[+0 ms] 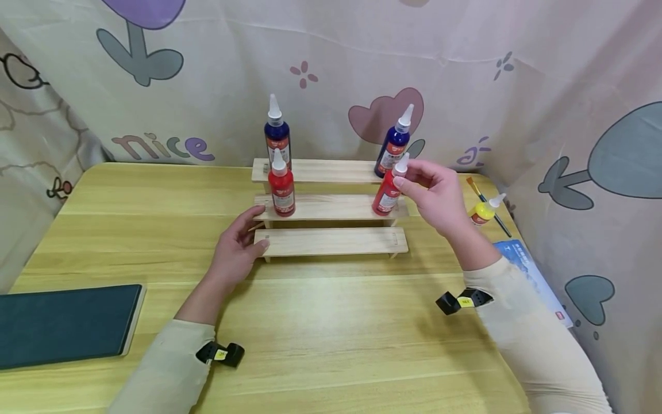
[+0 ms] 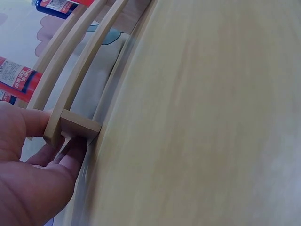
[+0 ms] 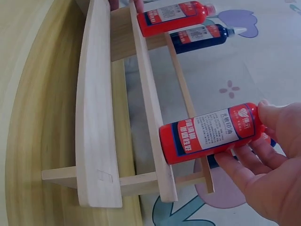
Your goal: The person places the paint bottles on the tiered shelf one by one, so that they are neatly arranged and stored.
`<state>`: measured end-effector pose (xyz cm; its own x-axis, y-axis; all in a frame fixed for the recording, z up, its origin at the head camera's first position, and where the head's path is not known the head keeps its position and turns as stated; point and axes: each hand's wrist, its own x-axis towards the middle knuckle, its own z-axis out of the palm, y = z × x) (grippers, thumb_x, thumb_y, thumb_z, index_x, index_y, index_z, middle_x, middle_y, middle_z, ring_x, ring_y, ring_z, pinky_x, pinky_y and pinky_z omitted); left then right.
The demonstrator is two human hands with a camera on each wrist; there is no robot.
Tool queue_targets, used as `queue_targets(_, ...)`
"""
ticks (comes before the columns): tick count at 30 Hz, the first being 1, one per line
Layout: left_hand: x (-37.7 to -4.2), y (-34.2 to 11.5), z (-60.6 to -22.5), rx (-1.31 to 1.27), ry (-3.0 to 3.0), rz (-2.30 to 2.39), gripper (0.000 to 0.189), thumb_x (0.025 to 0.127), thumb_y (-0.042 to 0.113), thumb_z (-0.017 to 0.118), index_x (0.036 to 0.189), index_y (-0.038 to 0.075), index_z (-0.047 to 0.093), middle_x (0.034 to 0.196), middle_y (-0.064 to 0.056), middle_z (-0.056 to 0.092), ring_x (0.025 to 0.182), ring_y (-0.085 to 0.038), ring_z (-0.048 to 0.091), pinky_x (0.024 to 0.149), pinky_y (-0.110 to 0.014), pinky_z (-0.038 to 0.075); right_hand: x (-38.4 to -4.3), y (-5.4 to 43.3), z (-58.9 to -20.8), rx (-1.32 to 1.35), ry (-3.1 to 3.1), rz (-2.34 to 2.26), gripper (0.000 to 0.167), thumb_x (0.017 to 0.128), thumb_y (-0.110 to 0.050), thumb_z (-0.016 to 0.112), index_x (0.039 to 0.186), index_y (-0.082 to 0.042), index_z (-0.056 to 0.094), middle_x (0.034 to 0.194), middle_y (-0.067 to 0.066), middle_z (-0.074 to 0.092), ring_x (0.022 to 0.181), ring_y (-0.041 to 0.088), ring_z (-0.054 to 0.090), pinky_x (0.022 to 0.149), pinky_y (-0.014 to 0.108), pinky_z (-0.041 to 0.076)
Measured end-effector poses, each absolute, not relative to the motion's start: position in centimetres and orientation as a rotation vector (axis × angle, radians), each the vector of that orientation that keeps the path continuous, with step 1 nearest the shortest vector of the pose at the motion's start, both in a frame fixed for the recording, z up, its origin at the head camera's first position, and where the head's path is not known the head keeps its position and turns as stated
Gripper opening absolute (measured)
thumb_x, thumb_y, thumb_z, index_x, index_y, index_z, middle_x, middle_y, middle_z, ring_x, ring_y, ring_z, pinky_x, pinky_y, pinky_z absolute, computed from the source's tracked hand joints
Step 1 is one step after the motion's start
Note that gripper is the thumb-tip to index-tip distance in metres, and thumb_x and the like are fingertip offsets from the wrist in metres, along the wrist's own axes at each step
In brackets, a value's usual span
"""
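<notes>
A three-tier wooden rack [image 1: 331,241] stands on the table, two blue bottles on its top tier and two red ones on the middle tier. My right hand [image 1: 434,192] grips the right red bottle [image 3: 211,134] near its neck, the base at the middle shelf. Behind it stands the right blue bottle [image 1: 392,150]. At the rack's left end, my left hand [image 1: 235,247] holds the end of the lowest tier, thumb on the board and fingers around the side, as the left wrist view shows. The left red bottle [image 1: 282,192] stands before the left blue bottle [image 1: 277,138].
On the right lie a yellow bottle [image 1: 483,211], a paintbrush [image 1: 499,221] and a blue-and-white packet [image 1: 532,276]. A dark green book [image 1: 67,325] lies at the left on the wooden table [image 1: 331,339]. A printed curtain [image 1: 320,34] hangs behind the rack.
</notes>
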<state>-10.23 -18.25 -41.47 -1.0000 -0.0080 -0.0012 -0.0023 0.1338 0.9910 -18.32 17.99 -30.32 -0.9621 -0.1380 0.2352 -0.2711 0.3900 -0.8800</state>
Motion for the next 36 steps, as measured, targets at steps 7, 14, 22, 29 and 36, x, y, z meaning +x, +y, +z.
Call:
queue_targets(7,-10.2,-18.2,-41.7,0.017,-2.344,-2.085,0.069,0.092,-0.013,0.059,0.149,0.023,0.047,0.15,-0.01,0.044,0.135,-0.026,0.043,0.115,-0.039,0.031,-18.1,17.9,-30.8,0.362,-2.486,1.625,0.032,0.093,-0.017,0.074,0.123,-0.008,0.071,0.11,0.007,0.068,0.102,0.02,0.061,0.092,0.034,0.051)
queue_targets(14,-10.2,-18.2,-42.0,0.023,-2.354,-2.088,0.069,0.092,-0.013,0.059,0.149,0.025,0.047,0.15,-0.01,0.044,0.136,-0.027,0.042,0.115,-0.04,0.031,-17.6,18.6,-31.2,0.335,-2.347,1.684,0.034,0.09,-0.01,0.076,0.123,-0.006,0.071,0.118,0.009,0.069,0.107,0.021,0.065,0.097,0.033,0.051)
queue_targets(22,-10.2,-18.2,-41.9,0.017,-2.348,-2.09,0.069,0.092,-0.013,0.06,0.149,0.025,0.048,0.148,-0.01,0.045,0.135,-0.026,0.043,0.115,-0.04,0.031,-14.5,21.2,-32.4,0.21,-2.274,1.727,0.036,0.088,-0.006,0.077,0.123,-0.004,0.07,0.121,0.012,0.068,0.109,0.02,0.065,0.088,0.025,0.054)
queue_targets(29,-10.2,-18.2,-41.8,0.024,-2.36,-2.081,0.07,0.092,-0.012,0.06,0.149,0.026,0.047,0.149,-0.009,0.045,0.135,-0.026,0.043,0.115,-0.041,0.031,-12.1,24.6,-33.2,0.177,-1.932,1.833,0.036,0.079,0.013,0.078,0.114,0.011,0.069,0.109,0.018,0.071,0.099,0.022,0.069,0.085,0.025,0.055)
queue_targets(36,-10.3,-18.3,-41.8,0.01,-2.362,-2.071,0.069,0.093,-0.012,0.059,0.149,0.026,0.047,0.148,-0.01,0.046,0.135,-0.027,0.043,0.115,-0.041,0.031,-11.5,28.9,-33.8,-0.132,-1.835,1.782,0.037,0.079,0.003,0.082,0.114,0.008,0.07,0.111,0.015,0.069,0.104,0.025,0.063,0.088,0.021,0.053)
